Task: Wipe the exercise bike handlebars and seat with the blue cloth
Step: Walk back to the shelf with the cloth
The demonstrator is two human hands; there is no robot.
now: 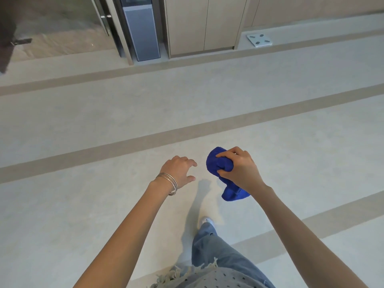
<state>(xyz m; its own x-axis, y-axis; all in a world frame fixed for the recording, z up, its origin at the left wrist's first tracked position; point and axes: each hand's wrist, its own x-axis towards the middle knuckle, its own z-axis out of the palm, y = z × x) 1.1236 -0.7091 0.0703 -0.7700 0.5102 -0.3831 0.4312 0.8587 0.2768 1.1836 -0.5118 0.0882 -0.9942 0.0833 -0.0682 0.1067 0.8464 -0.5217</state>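
Blue terry fabric is what we notice first from the head camera: the blue cloth [220, 166] is bunched in the right hand [239, 169], whose fingers are curled tight around its upper part while a loose end hangs below the wrist. We hold it out in front of the body, above the floor [104, 125], touching nothing else.

Our left hand [179, 170] is just beside the cloth but apart from it, with a clear gap between the fingertips and the fabric. Its fingers are spread and half curled, the palm facing down, and it holds nothing. Thin silver bangles [169, 182] circle that wrist.

Below the arms we see a leg in light blue jeans [214, 250] stepping forward, with a pale shoe [205, 220] on the floor and its shadow stretching up toward the hands. A fringed grey top [207, 277] shows at the bottom edge.

The floor is pale grey with darker beige stripes running across it at a slant. Far ahead stand beige wall panels [203, 23], a tall grey unit [142, 32] set in a niche, and a glass door [62, 23] with a metal handle to the left. A white bathroom scale [259, 40] lies on the floor near the wall on the right. We see no exercise bike in this view.
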